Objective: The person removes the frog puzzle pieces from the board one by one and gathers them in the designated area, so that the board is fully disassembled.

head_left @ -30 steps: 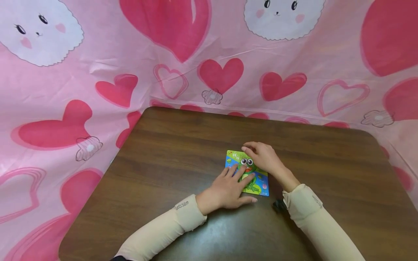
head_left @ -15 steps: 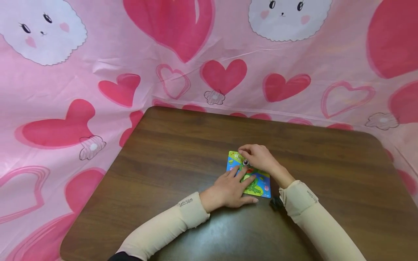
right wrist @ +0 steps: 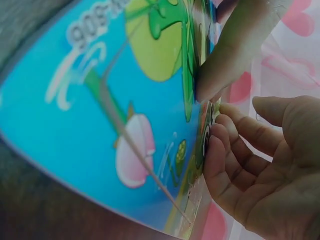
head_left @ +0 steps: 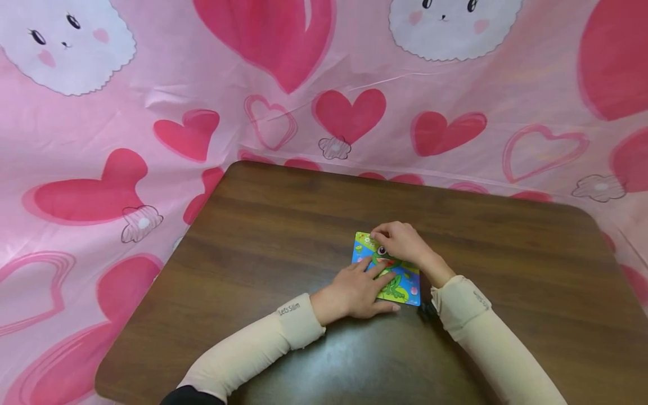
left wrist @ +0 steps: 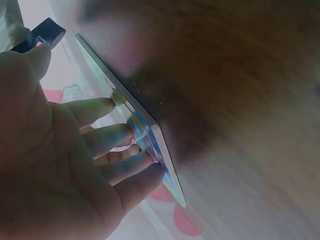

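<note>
A square jigsaw puzzle (head_left: 412,281) with a cartoon frog on blue and green lies on the table; thin seams cross its picture in the right wrist view. My left hand (head_left: 358,289) rests on its left and middle part, fingers spread and fairly straight. At the top edge, my right hand (head_left: 402,242) touches the puzzle with bent fingertips and covers one of the frog's eyes. The right wrist view shows the right thumb (right wrist: 270,110) apart from the bent fingers (right wrist: 216,155), with no loose piece visible between them. The surface under both hands is hidden.
The brown wooden table (head_left: 283,225) has rounded corners. A pink cloth (head_left: 273,67) printed with hearts hangs behind it and along the left. A small black object (head_left: 427,310) sits beside the right sleeve cuff (head_left: 460,306).
My right hand has shifted slightly left and nearer along the puzzle's top, so it now covers one frog eye. My left hand keeps its place on the puzzle. The head view has shifted slightly.
</note>
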`<act>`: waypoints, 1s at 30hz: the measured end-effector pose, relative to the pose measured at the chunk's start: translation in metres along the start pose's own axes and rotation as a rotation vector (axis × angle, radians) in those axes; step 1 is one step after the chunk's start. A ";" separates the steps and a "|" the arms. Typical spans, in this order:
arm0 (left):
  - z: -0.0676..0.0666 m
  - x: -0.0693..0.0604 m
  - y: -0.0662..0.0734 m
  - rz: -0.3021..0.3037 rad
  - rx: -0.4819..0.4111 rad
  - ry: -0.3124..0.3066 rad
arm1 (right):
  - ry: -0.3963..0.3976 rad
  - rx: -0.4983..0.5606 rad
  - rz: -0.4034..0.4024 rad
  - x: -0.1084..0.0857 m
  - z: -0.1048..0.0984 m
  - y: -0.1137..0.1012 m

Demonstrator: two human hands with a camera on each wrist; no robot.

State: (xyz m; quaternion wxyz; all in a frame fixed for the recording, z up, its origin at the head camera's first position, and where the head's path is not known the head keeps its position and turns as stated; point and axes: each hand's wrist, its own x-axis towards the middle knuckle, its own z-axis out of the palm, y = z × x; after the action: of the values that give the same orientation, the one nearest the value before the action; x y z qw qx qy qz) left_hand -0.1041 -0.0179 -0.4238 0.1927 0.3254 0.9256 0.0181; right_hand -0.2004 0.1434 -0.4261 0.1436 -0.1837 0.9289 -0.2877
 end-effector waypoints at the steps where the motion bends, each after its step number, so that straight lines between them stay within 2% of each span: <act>1: 0.000 0.000 0.000 -0.002 0.001 -0.002 | -0.004 0.007 0.002 0.000 0.000 -0.001; 8: 0.000 0.000 -0.001 0.010 0.000 0.003 | -0.043 0.039 0.002 0.005 -0.003 -0.003; 17: -0.003 0.003 -0.002 0.023 -0.023 -0.013 | -0.087 0.066 0.070 0.007 -0.005 -0.001; 30: -0.005 0.000 -0.002 0.025 -0.037 -0.034 | -0.136 0.066 0.097 0.006 -0.007 -0.002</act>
State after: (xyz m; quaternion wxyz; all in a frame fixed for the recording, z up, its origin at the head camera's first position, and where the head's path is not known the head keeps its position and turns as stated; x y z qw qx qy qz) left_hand -0.1073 -0.0186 -0.4199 0.2143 0.3334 0.9175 0.0319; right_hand -0.2078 0.1423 -0.4202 0.2261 -0.1525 0.9148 -0.2978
